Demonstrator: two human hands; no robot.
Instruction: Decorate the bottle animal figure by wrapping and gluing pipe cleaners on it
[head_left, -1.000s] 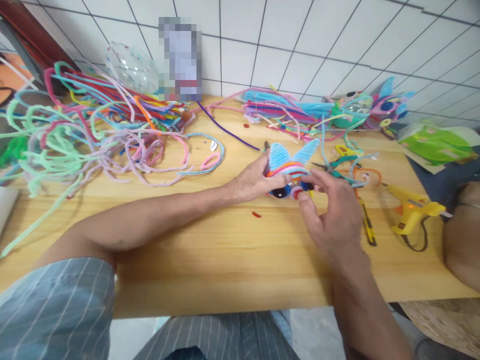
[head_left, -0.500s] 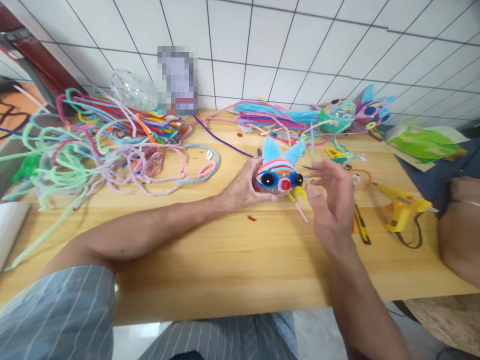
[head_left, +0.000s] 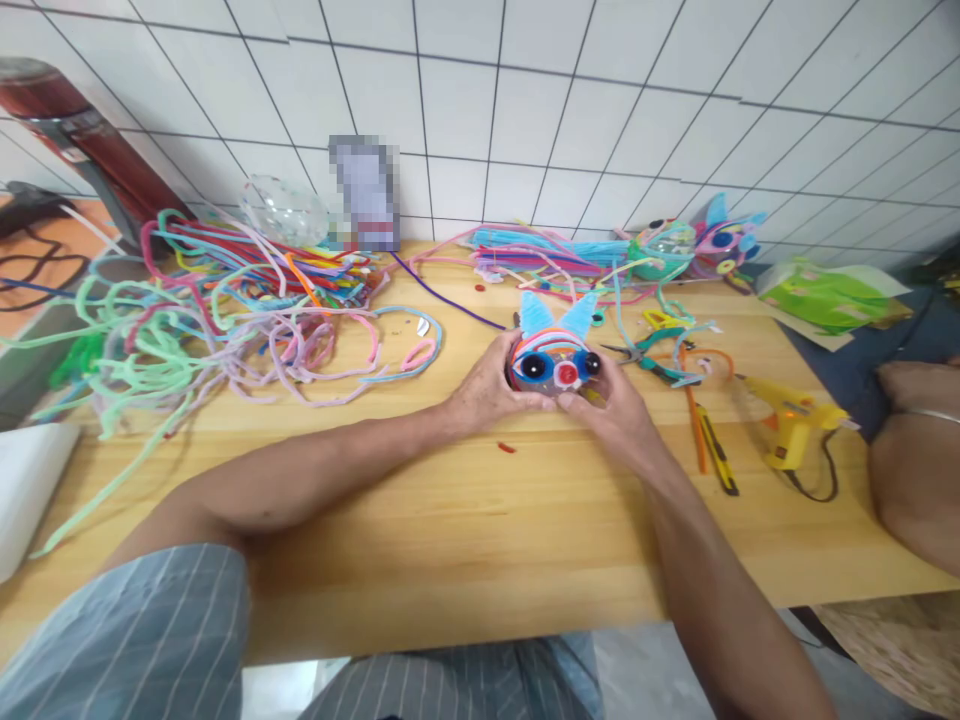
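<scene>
Between my two hands is a pipe-cleaner animal head with blue pointed ears, striped bands on its brow, black-and-blue eyes and a red-and-white nose. My left hand is wrapped round its left side. On the other side, my right hand grips it, thumb at the lower front; the far fingers are hidden behind it. A pair of pliers lies on the table just right of my right hand. Below the head, a small red scrap rests on the wood.
Loose pipe cleaners pile up at left, near a red flask. Bundled pipe cleaners and a finished-looking craft head sit along the wall. At right are a utility knife, a yellow glue gun and another person's arm.
My right hand has come in from the right and closed on the animal head; it was raised beside it with bent fingers. My left hand keeps its hold. The view has tilted slightly.
</scene>
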